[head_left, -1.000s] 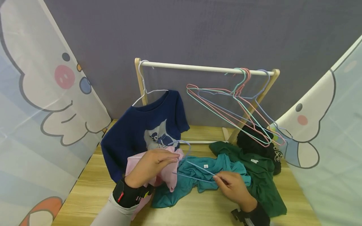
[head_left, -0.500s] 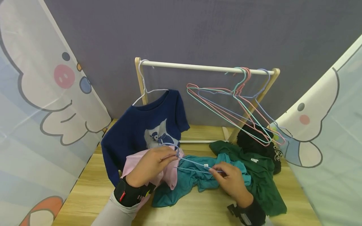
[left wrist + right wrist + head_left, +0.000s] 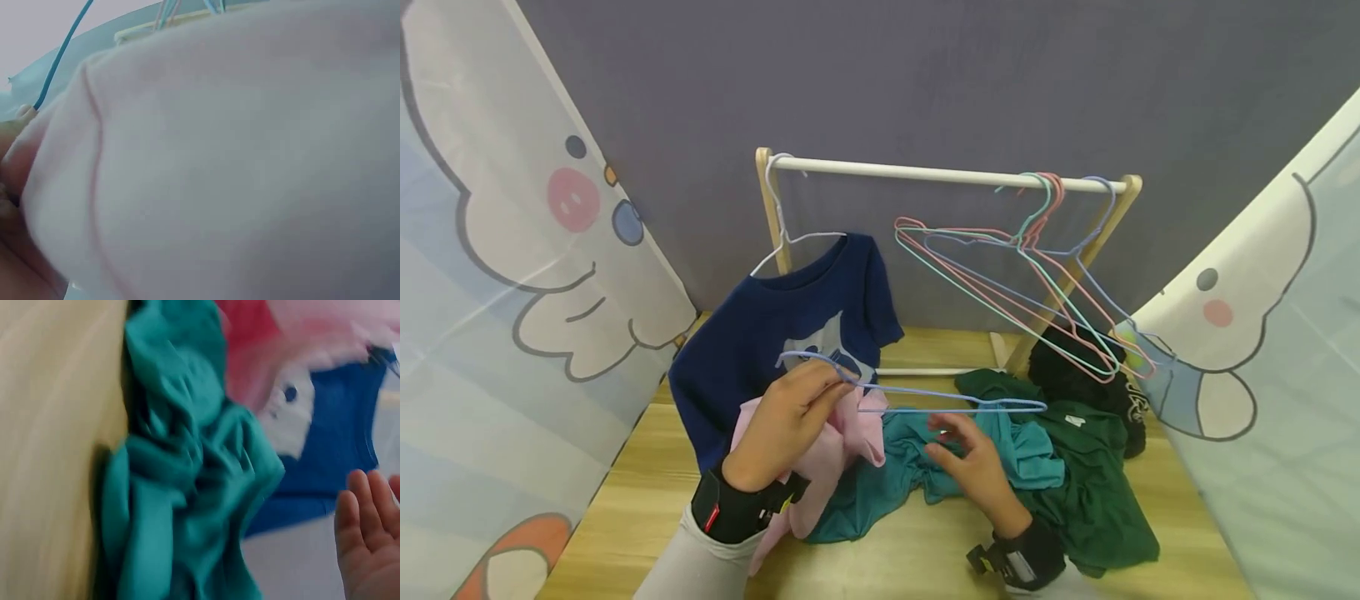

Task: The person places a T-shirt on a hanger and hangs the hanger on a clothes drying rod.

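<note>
My left hand [image 3: 790,425] pinches the neck of a blue clothes hanger [image 3: 925,392] and holds a bunched pink garment [image 3: 820,475]. Part of the hanger passes inside or behind the pink cloth; its other arm sticks out to the right, and its hook points left. Pink fabric [image 3: 200,150] fills most of the left wrist view, hiding much of the grip. My right hand [image 3: 973,467] is apart from the hanger, just below its right arm, fingers loosely bent around nothing. Under it lies a crumpled teal garment [image 3: 880,496].
Behind stands a rack with a white rail [image 3: 910,172]. A navy shirt [image 3: 775,325] hangs from its left end on a white hanger [image 3: 782,242]. Several coloured hangers [image 3: 1033,250] hang at the right. Dark green [image 3: 1105,492] and black [image 3: 1052,367] garments lie right on the wooden table [image 3: 617,483].
The right hand has let go of the hanger and dropped slightly below it. The hanger has swung up on its right side, its hook shifting left. The left hand keeps hold of hanger and pink garment.
</note>
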{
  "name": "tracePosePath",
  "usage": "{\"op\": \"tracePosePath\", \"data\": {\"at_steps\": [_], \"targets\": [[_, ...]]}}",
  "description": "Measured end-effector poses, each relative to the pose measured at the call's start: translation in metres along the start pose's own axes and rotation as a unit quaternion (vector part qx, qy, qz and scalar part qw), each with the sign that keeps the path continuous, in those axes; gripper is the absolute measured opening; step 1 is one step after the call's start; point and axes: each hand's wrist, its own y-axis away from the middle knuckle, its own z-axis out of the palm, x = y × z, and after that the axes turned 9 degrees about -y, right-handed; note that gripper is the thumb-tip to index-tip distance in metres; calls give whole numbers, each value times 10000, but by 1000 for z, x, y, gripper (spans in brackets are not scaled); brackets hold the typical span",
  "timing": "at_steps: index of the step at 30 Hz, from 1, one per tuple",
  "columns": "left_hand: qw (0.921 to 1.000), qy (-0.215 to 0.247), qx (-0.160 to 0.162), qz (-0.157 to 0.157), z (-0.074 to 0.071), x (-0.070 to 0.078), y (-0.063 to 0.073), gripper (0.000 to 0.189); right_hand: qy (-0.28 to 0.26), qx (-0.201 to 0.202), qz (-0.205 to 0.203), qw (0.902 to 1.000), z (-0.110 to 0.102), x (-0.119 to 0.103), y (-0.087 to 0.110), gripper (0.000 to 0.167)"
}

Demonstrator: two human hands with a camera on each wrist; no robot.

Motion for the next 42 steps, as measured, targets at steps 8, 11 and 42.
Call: {"op": "tracePosePath", "data": {"at_steps": [8, 11, 42], "targets": [[9989, -101, 399, 227, -5, 13, -8, 30, 1471, -1233, -103, 9814, 36, -2, -11, 62], [9984, -55, 481, 281, -9, 20, -10, 32, 1207, -1042, -253, 9869, 42, 2, -16, 44], [9725, 1635, 808, -1447, -11, 10, -3, 25, -483, 1523, -813, 9838, -38, -76, -48, 12]]}}
